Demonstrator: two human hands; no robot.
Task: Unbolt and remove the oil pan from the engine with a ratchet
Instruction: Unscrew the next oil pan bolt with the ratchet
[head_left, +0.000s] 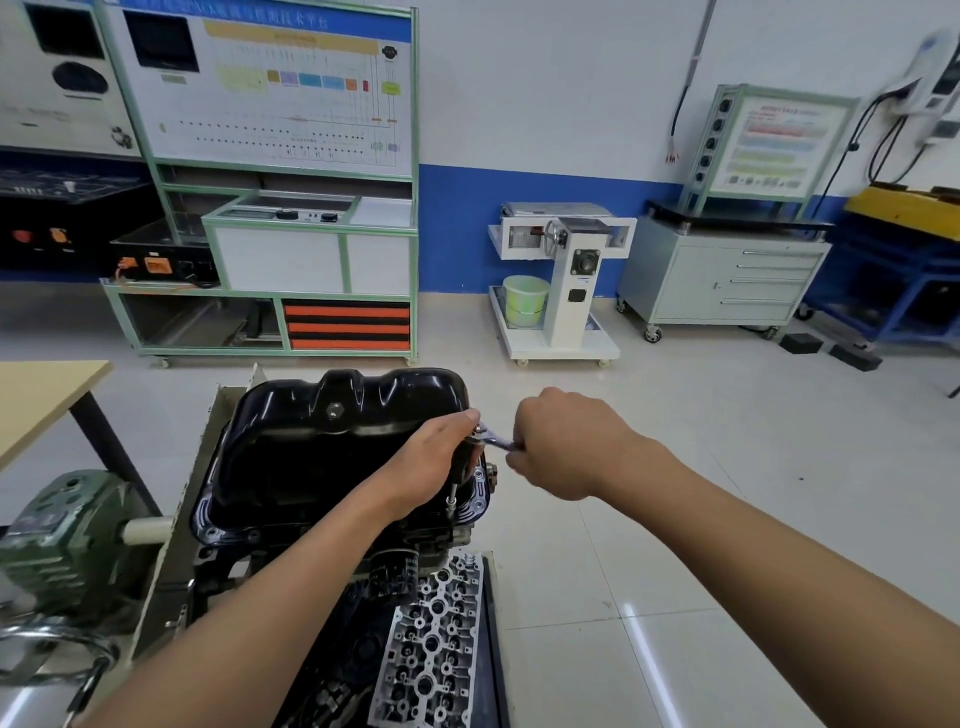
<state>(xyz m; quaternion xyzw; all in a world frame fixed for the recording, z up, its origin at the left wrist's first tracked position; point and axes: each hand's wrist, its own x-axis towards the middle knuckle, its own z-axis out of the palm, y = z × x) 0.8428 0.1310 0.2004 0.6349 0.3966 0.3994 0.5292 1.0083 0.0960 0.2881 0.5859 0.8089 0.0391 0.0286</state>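
The work is in the unbolting step: the ratchet (496, 440) is set on a bolt at the near right corner of the oil pan (322, 452), with a thin extension running down from its head to the socket (451, 501) on the pan's rim. The left hand (431, 462) is closed around the top of the extension and the ratchet head, steadying it upright, while the right hand (566, 447) is closed in a fist around the handle, just to the right of the pan. The next move probably calls for swinging the handle while keeping the socket square on the bolt, so it does not slip off. The pan sits on top of the upturned engine (228, 551), seated flat on it and not yet lifted. It is glossy black pressed metal with a ribbed far wall, a drain plug (335, 410) in that wall, and a flat rim with bolt holes around its edge.
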